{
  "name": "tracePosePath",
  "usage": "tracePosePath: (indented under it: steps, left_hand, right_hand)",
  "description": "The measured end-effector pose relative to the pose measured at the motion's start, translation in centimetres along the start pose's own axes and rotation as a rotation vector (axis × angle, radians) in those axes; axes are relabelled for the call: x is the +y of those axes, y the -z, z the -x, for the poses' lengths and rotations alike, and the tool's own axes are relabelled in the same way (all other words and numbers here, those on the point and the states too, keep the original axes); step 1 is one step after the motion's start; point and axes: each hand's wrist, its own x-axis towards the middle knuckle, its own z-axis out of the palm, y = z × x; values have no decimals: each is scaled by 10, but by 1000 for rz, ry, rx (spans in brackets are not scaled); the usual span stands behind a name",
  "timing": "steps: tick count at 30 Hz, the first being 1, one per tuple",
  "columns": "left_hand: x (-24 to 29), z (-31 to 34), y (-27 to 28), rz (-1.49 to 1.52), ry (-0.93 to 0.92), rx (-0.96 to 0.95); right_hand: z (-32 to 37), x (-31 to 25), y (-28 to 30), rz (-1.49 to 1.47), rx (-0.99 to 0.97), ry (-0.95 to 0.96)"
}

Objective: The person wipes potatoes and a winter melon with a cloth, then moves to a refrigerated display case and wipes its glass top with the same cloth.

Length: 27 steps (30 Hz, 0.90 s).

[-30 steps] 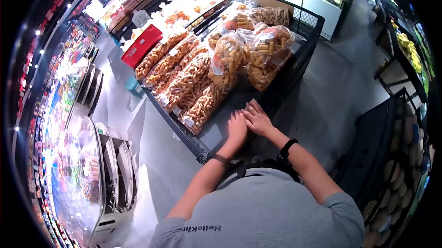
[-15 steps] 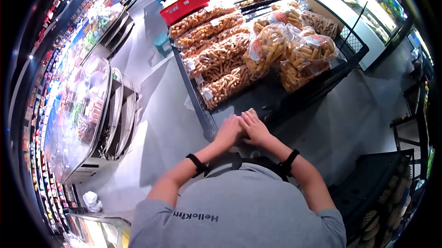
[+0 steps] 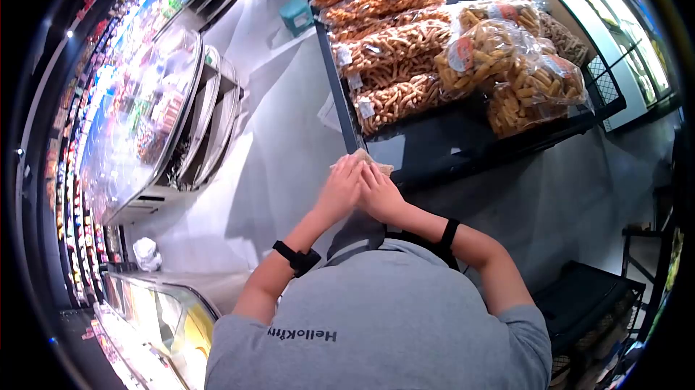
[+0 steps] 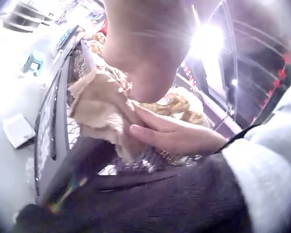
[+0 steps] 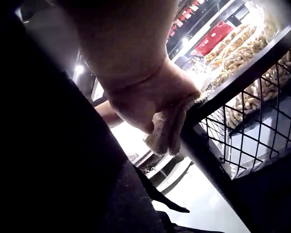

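A tan cloth (image 3: pixel 382 168) lies under both hands at the near left corner of a black mesh-sided display bin (image 3: pixel 336 86). My left hand (image 3: pixel 339 193) holds the cloth from the left, its fingertips close beside those of the right. From the right, my right hand (image 3: pixel 381 198) grips it; in the left wrist view the right thumb and fingers pinch the cloth (image 4: pixel 104 104). Folds of the cloth (image 5: pixel 167 131) hang below the right hand, next to the bin's rim, in the right wrist view. The left fingers are mostly hidden in the left wrist view.
Bagged twisted snacks (image 3: pixel 402 97) fill the bin's left side, and bulkier snack bags (image 3: pixel 536 89) sit on the right. A rounded shelf stand (image 3: pixel 206 100) is at left. A teal box (image 3: pixel 296 16) is beside the bin; a dark crate (image 3: pixel 590 303) stands at lower right.
Both hands have moved left along the bin's near edge to its corner. More of the cloth shows. The head view has shifted, so the bin now appears farther right and higher.
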Motion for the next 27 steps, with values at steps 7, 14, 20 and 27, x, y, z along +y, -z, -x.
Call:
tracePosePath:
  steps: [7, 14, 20, 27]
  left_hand:
    - [13, 13, -10, 273, 199, -2]
    - [0, 6, -33, 220, 164, 81]
    - [0, -3, -28, 224, 211, -181]
    - [-18, -19, -27, 219, 221, -239]
  right_hand:
    - [-12, -2, 10, -139, -110, 90]
    - [-9, 9, -2, -26, -117, 111]
    - [-11, 11, -20, -51, -17, 126]
    - [-29, 14, -18, -19, -73, 115]
